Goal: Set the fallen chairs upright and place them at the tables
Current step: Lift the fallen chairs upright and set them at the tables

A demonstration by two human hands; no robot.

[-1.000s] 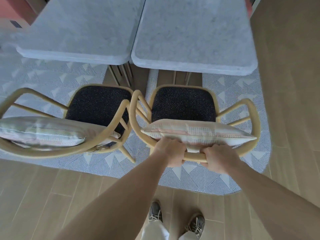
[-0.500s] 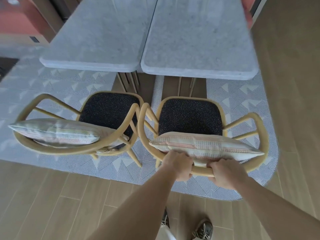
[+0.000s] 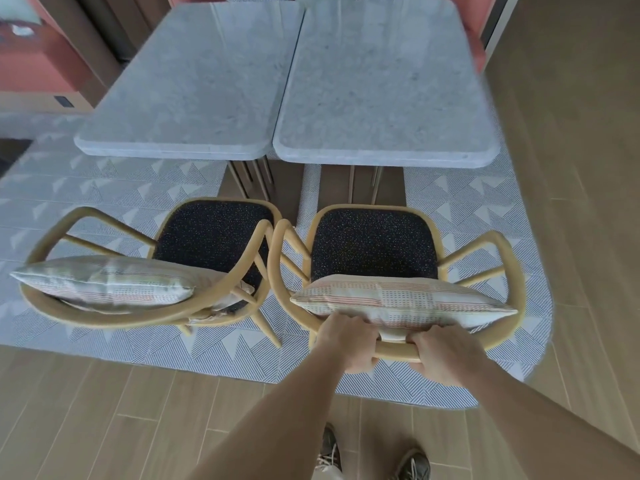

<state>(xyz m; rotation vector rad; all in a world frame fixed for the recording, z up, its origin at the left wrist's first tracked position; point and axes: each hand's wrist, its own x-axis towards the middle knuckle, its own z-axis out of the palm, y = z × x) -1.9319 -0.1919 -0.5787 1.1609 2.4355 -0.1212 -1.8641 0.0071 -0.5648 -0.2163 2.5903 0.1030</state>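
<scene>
Compared with a second ago, more of the two desks is now in view and the shoes [image 3: 412, 462] have slid to the bottom edge, so the person seems to have raised the head or leaned back. The grip itself has not changed.

The left hand [image 3: 346, 341] and the right hand [image 3: 443, 355] are both closed around the back rail [image 3: 394, 351] of the held chair [image 3: 374, 244], with fingers curled over the wood and a short bare piece of rail between them. A striped cushion [image 3: 398, 301] leans against the rail just above the knuckles.

This chair stands upright in the centre right of the frame, on the patterned rug [image 3: 485, 209]. Its dark seat faces the right-side desk [image 3: 381, 98], and the front of the seat stops a little short of the desk edge. Just beside it on the left, the second chair [image 3: 211, 233] is also upright with its own pillow [image 3: 104, 284], and it faces the left-side desk [image 3: 194, 91]. The armrests of the two chairs almost touch or do touch; I cannot say which. Around the rug lies the wooden floor [image 3: 104, 410].

In my judgement the task is nearly done here: both visible chairs stand up and sit at their desks. What remains is perhaps a small push forward and letting go. Whether other chairs lie fallen outside the frame, I cannot tell.
</scene>
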